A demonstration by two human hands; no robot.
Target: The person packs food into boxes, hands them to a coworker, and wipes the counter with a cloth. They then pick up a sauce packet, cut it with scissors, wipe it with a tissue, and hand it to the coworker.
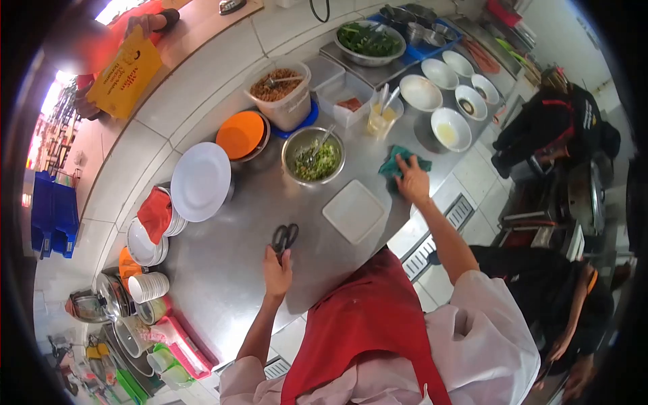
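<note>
My left hand [277,275] is closed around a pair of scissors [285,236], with the black handle loops pointing away from me. My right hand [414,182] presses on a green cloth [389,167] on the steel counter. Between my hands lies a white square lid or tray [354,211]. Beyond it stands a metal bowl [288,160] of chopped greens with a spoon in it. A clear jug [383,120] of yellowish liquid with utensils stands just past the cloth.
White bowls [451,129] line the counter's right side. A tub [288,115] of brown crumbly food, an orange plate [241,135] and white plates [201,181] run along the wall. At upper left, a person holds a yellow menu [126,73]. Co-workers in black [550,118] stand right.
</note>
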